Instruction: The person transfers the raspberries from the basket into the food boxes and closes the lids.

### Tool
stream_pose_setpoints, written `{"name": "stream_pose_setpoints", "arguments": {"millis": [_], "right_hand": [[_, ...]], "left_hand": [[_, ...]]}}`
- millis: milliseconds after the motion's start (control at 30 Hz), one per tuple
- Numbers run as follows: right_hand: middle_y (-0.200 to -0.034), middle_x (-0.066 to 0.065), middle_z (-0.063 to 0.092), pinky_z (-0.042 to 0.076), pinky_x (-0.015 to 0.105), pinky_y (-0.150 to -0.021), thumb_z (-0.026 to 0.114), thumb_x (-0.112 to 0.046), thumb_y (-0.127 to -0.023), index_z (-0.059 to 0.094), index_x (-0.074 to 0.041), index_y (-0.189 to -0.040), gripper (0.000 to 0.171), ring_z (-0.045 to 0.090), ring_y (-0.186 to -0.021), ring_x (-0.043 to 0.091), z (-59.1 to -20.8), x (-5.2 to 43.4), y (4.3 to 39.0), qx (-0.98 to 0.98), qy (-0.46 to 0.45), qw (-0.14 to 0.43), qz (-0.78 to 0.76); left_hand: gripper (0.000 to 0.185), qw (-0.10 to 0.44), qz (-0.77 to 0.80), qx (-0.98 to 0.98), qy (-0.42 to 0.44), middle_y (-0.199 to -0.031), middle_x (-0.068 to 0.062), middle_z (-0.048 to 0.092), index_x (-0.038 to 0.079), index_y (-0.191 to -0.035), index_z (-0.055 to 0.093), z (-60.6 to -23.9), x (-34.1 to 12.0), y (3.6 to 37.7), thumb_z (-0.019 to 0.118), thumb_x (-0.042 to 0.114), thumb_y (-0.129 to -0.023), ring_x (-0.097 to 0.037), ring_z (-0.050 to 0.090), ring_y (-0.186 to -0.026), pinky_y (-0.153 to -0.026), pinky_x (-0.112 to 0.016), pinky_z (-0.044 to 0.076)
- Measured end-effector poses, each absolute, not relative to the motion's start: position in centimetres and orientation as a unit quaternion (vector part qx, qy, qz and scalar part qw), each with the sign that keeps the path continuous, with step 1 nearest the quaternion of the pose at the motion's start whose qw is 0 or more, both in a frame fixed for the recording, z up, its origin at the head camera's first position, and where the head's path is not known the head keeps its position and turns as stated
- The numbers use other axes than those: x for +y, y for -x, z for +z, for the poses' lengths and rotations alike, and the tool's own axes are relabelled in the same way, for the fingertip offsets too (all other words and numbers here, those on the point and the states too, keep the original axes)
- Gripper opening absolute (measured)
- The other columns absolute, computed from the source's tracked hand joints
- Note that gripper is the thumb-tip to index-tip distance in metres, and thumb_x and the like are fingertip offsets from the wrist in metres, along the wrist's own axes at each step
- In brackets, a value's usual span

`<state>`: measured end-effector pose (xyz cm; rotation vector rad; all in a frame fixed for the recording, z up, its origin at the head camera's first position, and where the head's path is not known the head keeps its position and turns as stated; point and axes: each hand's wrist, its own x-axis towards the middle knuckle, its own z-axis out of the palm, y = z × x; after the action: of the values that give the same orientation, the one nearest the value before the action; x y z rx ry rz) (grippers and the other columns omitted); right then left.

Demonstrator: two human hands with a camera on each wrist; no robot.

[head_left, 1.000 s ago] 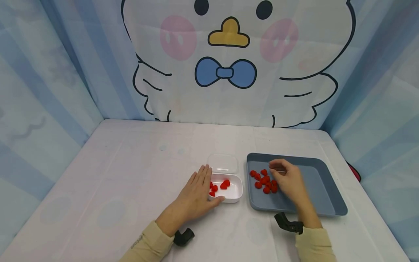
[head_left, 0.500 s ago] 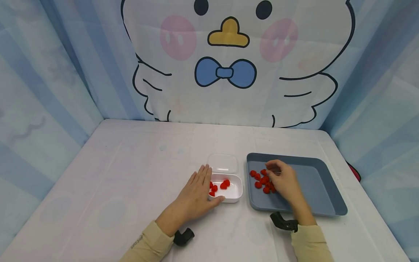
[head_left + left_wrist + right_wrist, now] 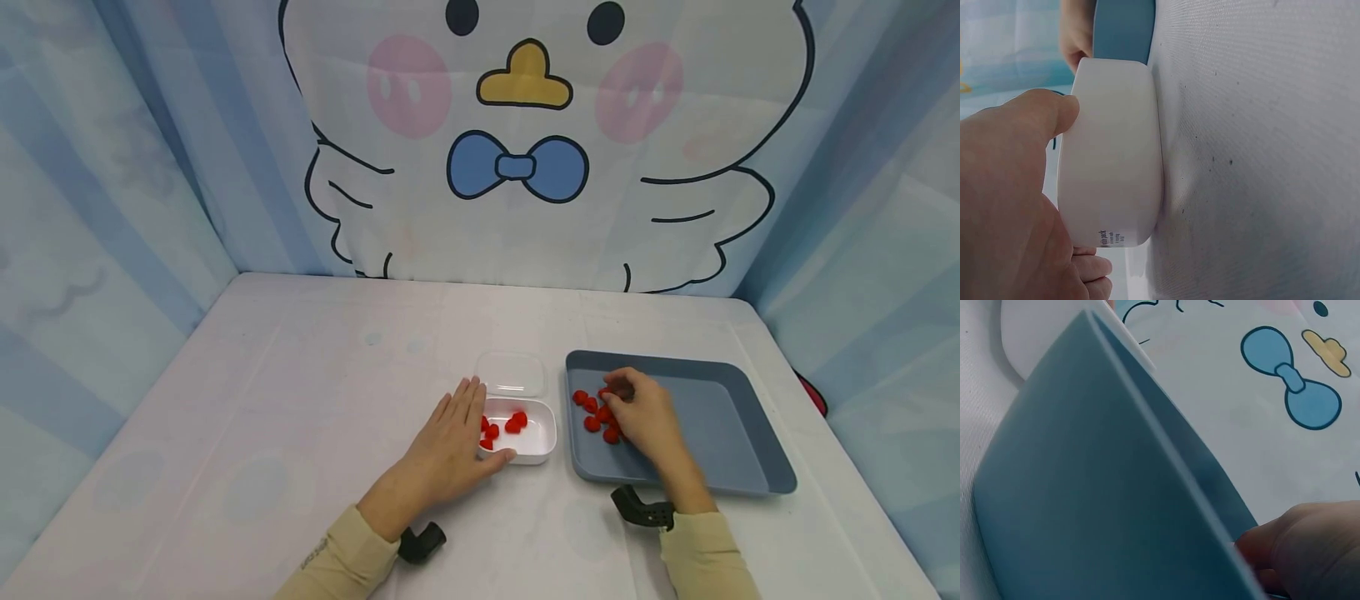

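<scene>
My left hand (image 3: 446, 446) lies against the left end of a small white box (image 3: 538, 447), fingers straight and thumb along the near rim. In the left wrist view the thumb (image 3: 1060, 115) touches the top edge of the box's printed wall. Several small rounded red pieces (image 3: 513, 424) lie inside, partly covered by the hand. Over a grey-blue tray (image 3: 735, 425), my right hand (image 3: 647, 417) is bent down at a cluster of similar red pieces (image 3: 591, 422). Its thumb and fingertips meet close over them; I cannot tell whether they pinch one.
A clear plastic lid (image 3: 512, 373) lies just behind the white box. The tray stands close to the box's right, its raised wall (image 3: 1085, 462) large in the right wrist view. Behind the white-covered table (image 3: 300, 375) hangs a printed cloth (image 3: 517, 233), with curtains at both sides.
My right hand has shifted a little left over the tray, covering more of the red cluster. My left hand and the white box have stayed in place.
</scene>
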<state>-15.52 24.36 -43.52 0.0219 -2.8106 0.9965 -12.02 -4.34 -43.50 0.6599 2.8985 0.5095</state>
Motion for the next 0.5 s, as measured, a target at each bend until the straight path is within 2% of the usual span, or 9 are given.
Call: {"name": "stream_pose_setpoints", "arguments": {"millis": [300, 500], "right_hand": [[-0.101, 0.02, 0.072, 0.055, 0.038, -0.074, 0.067, -0.006, -0.09, 0.068, 0.003, -0.109, 0.021, 0.066, -0.088, 0.029, -43.45, 24.14, 15.86, -0.941, 0.008, 0.097, 0.324], [-0.1, 0.02, 0.072, 0.054, 0.036, -0.072, 0.067, -0.007, -0.09, 0.068, 0.003, -0.108, 0.02, 0.066, -0.086, 0.029, -43.54, 24.13, 15.96, -0.941, 0.011, 0.097, 0.324]], "left_hand": [[0.097, 0.058, 0.166, 0.959, -0.222, -0.166, -0.015, 0.017, 0.001, -0.157, 0.017, -43.53, -4.35, 12.04, 0.055, 0.062, -0.092, -0.031, 0.013, -0.155, -0.125, -0.05, 0.018], [0.097, 0.055, 0.169, 0.958, -0.224, -0.166, -0.015, 0.018, 0.001, -0.157, 0.017, -43.48, -4.35, 12.02, 0.054, 0.062, -0.092, -0.031, 0.014, -0.155, -0.125, -0.05, 0.018]]}}
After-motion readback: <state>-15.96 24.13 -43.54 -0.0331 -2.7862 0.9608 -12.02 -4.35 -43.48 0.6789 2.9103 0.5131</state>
